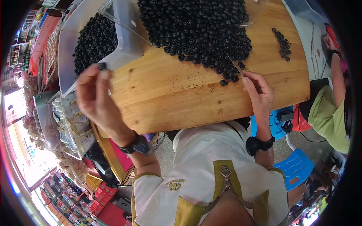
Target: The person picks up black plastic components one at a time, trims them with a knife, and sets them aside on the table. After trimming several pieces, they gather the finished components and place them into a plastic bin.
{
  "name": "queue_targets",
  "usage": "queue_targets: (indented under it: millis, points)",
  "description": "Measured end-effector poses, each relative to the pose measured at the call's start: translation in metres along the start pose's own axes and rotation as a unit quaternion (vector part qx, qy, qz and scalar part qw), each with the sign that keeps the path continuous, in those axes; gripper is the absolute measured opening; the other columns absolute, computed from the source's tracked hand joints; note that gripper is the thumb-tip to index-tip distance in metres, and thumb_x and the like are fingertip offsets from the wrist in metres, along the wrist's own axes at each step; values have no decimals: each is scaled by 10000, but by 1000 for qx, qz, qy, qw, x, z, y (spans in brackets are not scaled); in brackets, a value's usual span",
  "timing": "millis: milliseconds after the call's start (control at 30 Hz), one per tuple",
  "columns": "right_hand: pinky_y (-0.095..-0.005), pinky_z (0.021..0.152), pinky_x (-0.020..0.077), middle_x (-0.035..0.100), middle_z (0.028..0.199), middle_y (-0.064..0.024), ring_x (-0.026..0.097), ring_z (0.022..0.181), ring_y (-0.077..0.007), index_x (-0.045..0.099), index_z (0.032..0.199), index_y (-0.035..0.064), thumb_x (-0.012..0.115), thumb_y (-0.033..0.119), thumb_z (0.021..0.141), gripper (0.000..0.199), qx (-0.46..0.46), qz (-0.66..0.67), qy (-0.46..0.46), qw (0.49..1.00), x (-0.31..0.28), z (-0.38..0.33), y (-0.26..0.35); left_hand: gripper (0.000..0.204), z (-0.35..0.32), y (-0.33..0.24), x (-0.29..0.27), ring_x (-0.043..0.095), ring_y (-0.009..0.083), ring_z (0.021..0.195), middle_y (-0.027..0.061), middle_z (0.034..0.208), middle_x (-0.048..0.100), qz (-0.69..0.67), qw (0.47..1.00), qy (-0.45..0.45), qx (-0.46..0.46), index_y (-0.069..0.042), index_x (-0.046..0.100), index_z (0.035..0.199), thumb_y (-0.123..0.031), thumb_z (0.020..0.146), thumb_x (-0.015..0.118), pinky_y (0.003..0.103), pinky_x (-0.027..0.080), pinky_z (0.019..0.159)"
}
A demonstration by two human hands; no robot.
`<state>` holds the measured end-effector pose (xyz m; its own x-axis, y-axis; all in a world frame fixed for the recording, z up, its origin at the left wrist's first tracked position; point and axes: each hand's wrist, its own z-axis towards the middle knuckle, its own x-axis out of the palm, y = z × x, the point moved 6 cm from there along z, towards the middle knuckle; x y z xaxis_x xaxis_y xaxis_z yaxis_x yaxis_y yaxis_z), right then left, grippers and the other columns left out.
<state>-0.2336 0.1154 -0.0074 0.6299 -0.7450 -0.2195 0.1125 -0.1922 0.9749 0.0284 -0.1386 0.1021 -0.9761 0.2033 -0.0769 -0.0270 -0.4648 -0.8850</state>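
My left hand [92,92] is raised over the left edge of the wooden table [181,94], pinching a small black bead [102,66] between thumb and fingertips. It is next to a clear plastic bin [68,41] holding black beads. My right hand [258,92] rests on the table and holds a thin needle [235,66] whose tip points into a large pile of black beads [200,30]. One loose bead [223,82] lies just left of my right hand.
A tipped clear container [126,26] lies by the pile. A small cluster of beads [283,43] sits at the far right. Another person in a green top [332,116] sits to the right. Blue stools [296,167] stand below; packaged goods [73,120] crowd the left.
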Motion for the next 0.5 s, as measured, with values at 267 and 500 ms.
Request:
queue_targets:
  millis: [267,500]
  points:
    - [-180,725,459,670,920,11,564,799,-36,680,1121,1,687,94,921,220,-18,0,11,1000,2,0,0,232,2,-21,24,592,114,851,66,1024,671,297,941,6,160,-49,698,994,59,793,741,235,494,748]
    - [-183,749,467,694,951,-2,587,836,-44,683,1119,6,698,90,912,225,-15,22,4,1000,-2,2,3,234,-112,10,149,624,218,850,98,951,657,163,925,342,26,-19,674,958,-14,752,784,295,518,711]
